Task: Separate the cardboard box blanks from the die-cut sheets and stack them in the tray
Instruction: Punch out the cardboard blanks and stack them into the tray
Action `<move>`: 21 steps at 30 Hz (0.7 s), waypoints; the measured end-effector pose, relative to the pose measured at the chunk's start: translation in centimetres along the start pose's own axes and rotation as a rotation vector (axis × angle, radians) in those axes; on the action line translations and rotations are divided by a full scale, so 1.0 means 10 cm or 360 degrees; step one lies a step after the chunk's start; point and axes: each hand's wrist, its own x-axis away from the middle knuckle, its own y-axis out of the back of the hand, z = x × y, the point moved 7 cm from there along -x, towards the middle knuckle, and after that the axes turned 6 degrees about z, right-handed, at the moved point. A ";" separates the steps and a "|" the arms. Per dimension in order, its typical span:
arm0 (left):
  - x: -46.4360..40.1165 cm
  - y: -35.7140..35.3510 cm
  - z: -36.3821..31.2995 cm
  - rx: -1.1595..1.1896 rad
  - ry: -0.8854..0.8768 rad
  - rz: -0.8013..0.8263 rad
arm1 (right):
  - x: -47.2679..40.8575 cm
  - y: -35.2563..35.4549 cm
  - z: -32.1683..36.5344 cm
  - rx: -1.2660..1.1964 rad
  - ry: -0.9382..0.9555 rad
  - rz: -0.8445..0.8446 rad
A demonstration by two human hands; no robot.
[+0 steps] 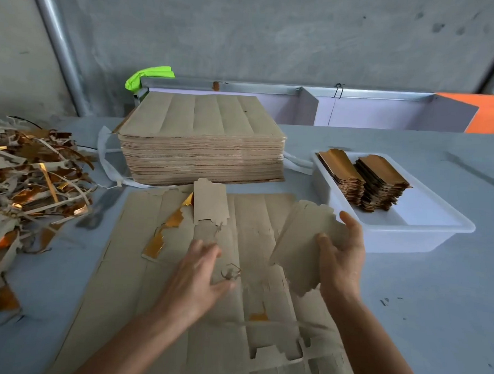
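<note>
While left hand [198, 273] hovers, right fingers [323, 242] pinch blank [297, 246].

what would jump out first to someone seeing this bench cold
Probably the tall stack of die-cut sheets at the back centre, and the tangled scrap pile with gold foil glints on the left. Nearer, the right hand holds a bundle of blanks over the torn sheet, beside the white tray with two stacks of blanks.

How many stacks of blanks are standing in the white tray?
2: left stack in the tray's far left corner, right stack directly beside it. None looks hidden.
</note>
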 end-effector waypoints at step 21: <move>-0.39 0.07 0.79 -0.0313 0.0683 0.0187 | -0.06 -0.35 0.12 0.0629 0.0198 0.0301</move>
